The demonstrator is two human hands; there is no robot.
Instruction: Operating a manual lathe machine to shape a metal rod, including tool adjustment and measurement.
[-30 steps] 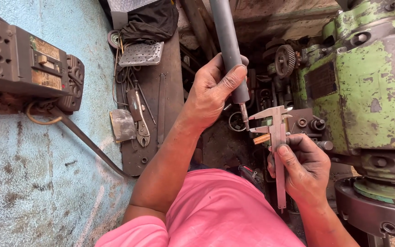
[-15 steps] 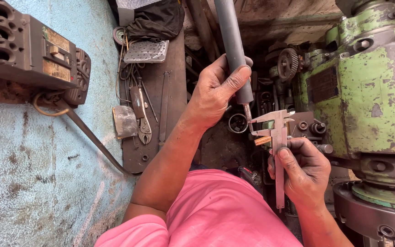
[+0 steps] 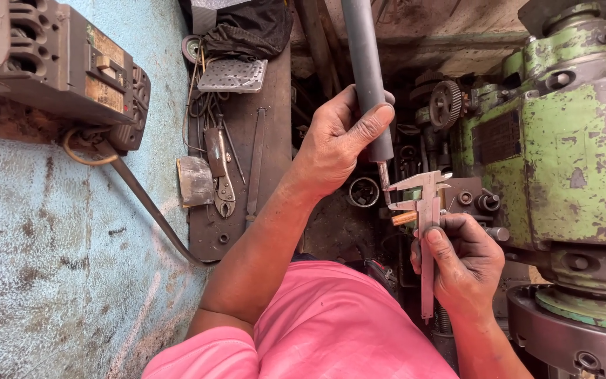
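My left hand (image 3: 339,144) is closed around a long grey metal rod (image 3: 365,70) that stands upright and runs out of the top of the view. A thin stepped end sticks out below the rod's thick part. My right hand (image 3: 463,263) grips a steel vernier caliper (image 3: 426,231), thumb on its slide. The caliper's jaws sit at the rod's thin lower end, just under my left thumb.
A worn green lathe (image 3: 562,161) fills the right side, with a gear (image 3: 446,104) near the rod. On the dark wooden bench (image 3: 275,91) lie locking pliers (image 3: 222,186), a perforated metal plate (image 3: 233,75) and other tools. A grey electrical switch box (image 3: 57,63) hangs on the blue wall at left.
The view has shifted slightly. Both hands keep their grips, and the caliper stays at the rod's lower end.
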